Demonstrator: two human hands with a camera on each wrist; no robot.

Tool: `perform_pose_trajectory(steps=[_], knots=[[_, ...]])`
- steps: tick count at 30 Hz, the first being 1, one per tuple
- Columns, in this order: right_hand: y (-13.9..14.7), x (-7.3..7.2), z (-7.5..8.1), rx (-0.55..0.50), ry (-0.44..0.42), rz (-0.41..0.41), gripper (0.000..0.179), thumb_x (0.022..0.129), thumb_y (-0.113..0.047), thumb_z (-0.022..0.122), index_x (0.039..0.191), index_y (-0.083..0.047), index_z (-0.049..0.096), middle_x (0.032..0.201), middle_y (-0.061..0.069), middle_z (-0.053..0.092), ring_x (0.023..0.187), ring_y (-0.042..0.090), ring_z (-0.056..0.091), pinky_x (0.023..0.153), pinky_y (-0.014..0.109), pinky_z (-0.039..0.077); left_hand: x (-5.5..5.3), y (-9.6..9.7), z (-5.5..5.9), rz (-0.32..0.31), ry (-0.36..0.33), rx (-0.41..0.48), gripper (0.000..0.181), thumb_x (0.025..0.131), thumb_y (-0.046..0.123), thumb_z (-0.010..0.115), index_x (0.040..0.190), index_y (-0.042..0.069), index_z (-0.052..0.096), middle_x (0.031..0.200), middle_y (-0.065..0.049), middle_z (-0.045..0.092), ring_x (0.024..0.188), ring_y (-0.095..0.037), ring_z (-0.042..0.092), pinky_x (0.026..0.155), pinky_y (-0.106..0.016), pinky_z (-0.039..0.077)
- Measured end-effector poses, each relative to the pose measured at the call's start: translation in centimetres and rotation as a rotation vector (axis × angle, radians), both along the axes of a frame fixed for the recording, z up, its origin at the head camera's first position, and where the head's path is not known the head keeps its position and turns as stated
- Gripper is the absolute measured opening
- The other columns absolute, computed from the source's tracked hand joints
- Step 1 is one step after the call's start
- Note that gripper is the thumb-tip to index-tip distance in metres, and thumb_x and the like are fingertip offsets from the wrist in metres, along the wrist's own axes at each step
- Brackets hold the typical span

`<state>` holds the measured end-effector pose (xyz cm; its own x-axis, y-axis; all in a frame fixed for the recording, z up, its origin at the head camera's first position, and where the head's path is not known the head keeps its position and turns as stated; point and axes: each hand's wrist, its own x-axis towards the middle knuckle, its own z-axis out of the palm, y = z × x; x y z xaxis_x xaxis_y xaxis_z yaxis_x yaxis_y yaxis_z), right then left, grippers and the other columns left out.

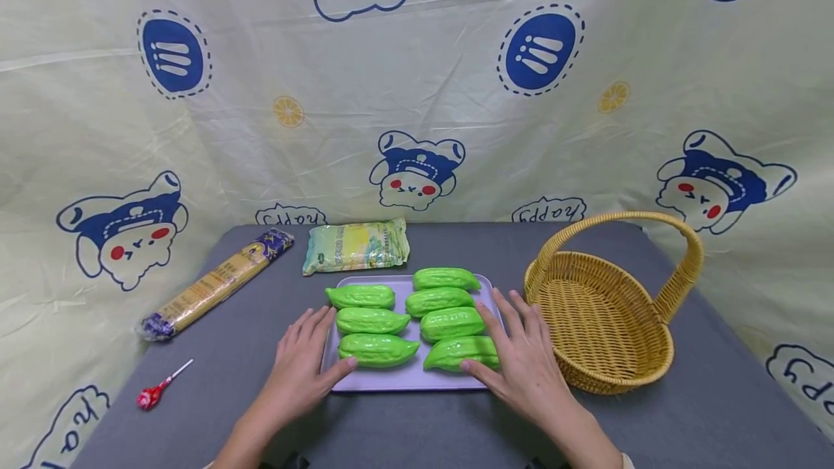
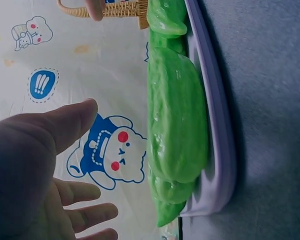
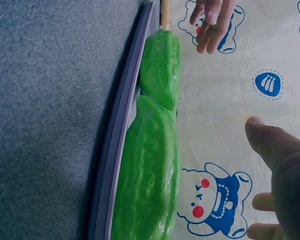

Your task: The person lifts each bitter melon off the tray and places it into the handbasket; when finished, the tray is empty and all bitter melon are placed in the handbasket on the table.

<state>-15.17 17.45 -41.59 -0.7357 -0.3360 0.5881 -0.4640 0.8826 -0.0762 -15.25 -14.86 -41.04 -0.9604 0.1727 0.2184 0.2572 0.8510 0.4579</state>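
- Left grip (image 1: 301,362), right grip (image 1: 526,362), lower centre of frame: my fingers apart, empty.
- My careless nudge could roll a glossy gourd (image 1: 378,350) off the tray (image 1: 417,381).

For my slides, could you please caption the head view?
Left hand and right hand flank a lilac tray of seven green gourds beside a wicker basket.

Curtained tabletop booth, cartoon-print sheeting (image 1: 443,103) (creased) round three sides, grey table (image 1: 407,429)
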Motion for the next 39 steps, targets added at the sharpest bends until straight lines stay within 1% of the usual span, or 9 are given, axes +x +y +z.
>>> perform_pose_trajectory(steps=[5, 8, 11, 18, 22, 27, 31, 36, 39], knots=[[0.1, -0.2, 0.0, -0.031, 0.009, 0.024, 0.078, 0.081, -0.067, 0.054, 0.135, -0.010, 0.049, 0.139, 0.018, 0.045, 0.132, 0.040, 0.035, 0.104, 0.061, 0.024, 0.1, -0.6, -0.3, -0.013, 0.021, 0.034, 0.075, 0.081, 0.037, 0.071, 0.142, 0.005, 0.040, 0.144, -0.018, 0.042, 0.134, -0.041, 0.033, 0.103, -0.064, 0.026], [0.2, -0.4, -0.2, -0.048, 0.015, 0.046, 0.074, 0.082, -0.065, 0.054, 0.131, -0.009, 0.052, 0.135, 0.018, 0.049, 0.128, 0.039, 0.039, 0.101, 0.060, 0.028, 0.1, -0.9, -0.5, -0.026, 0.031, 0.052, 0.073, 0.080, 0.036, 0.071, 0.139, 0.004, 0.043, 0.140, -0.018, 0.046, 0.129, -0.039, 0.038, 0.101, -0.061, 0.031], [0.3, -0.5, -0.3, -0.063, 0.022, 0.072, 0.070, 0.083, -0.061, 0.057, 0.129, -0.008, 0.054, 0.132, 0.017, 0.053, 0.123, 0.037, 0.043, 0.098, 0.057, 0.032, 0.2, -1.3, -0.8, -0.032, 0.011, 0.072, 0.071, 0.080, 0.034, 0.072, 0.138, 0.004, 0.045, 0.139, -0.017, 0.048, 0.126, -0.036, 0.040, 0.101, -0.057, 0.034], [0.6, -0.7, -0.7, -0.100, 0.014, 0.108, 0.068, 0.075, -0.045, 0.073, 0.128, -0.007, 0.055, 0.126, 0.013, 0.056, 0.114, 0.030, 0.049, 0.094, 0.049, 0.037, 0.1, -1.9, -1.4, -0.037, -0.025, 0.102, 0.068, 0.080, 0.032, 0.073, 0.135, 0.003, 0.048, 0.136, -0.016, 0.050, 0.126, -0.035, 0.040, 0.101, -0.056, 0.035], [0.7, -0.7, -0.9, -0.124, -0.014, 0.125, 0.066, 0.071, -0.038, 0.077, 0.126, -0.007, 0.056, 0.122, 0.010, 0.058, 0.110, 0.024, 0.050, 0.090, 0.043, 0.042, 0.0, -2.2, -1.7, -0.040, -0.045, 0.122, 0.066, 0.079, 0.030, 0.074, 0.134, 0.004, 0.050, 0.135, -0.014, 0.051, 0.125, -0.034, 0.040, 0.101, -0.056, 0.035], [0.8, -0.8, -1.3, -0.131, -0.038, 0.137, 0.064, 0.069, -0.037, 0.079, 0.123, -0.007, 0.059, 0.116, 0.006, 0.061, 0.106, 0.020, 0.053, 0.087, 0.040, 0.045, -0.2, -2.6, -2.0, -0.045, -0.077, 0.145, 0.064, 0.077, 0.025, 0.076, 0.133, 0.004, 0.051, 0.135, -0.013, 0.051, 0.125, -0.033, 0.040, 0.101, -0.056, 0.034], [1.0, -1.0, -1.7, -0.123, -0.043, 0.139, 0.062, 0.068, -0.037, 0.080, 0.120, -0.007, 0.060, 0.113, 0.005, 0.062, 0.103, 0.019, 0.054, 0.085, 0.039, 0.046, -0.3, -2.7, -2.4, -0.052, -0.071, 0.160, 0.063, 0.075, 0.020, 0.077, 0.132, 0.004, 0.053, 0.134, -0.014, 0.052, 0.124, -0.033, 0.040, 0.101, -0.055, 0.034], [1.1, -1.1, -2.1, -0.114, -0.066, 0.140, 0.059, 0.069, -0.036, 0.080, 0.116, -0.007, 0.061, 0.109, 0.003, 0.063, 0.100, 0.017, 0.055, 0.083, 0.038, 0.047, -0.4, -2.9, -2.5, -0.069, -0.058, 0.168, 0.062, 0.075, 0.023, 0.077, 0.129, 0.003, 0.055, 0.133, -0.013, 0.054, 0.122, -0.033, 0.041, 0.100, -0.055, 0.035], [1.2, -1.2, -2.2, -0.114, -0.086, 0.143, 0.057, 0.069, -0.035, 0.080, 0.115, -0.008, 0.062, 0.108, 0.002, 0.063, 0.100, 0.017, 0.055, 0.084, 0.038, 0.046, -0.6, -3.1, -2.5, -0.078, -0.079, 0.173, 0.061, 0.076, 0.025, 0.077, 0.129, 0.004, 0.056, 0.133, -0.012, 0.053, 0.123, -0.033, 0.040, 0.100, -0.055, 0.034]])
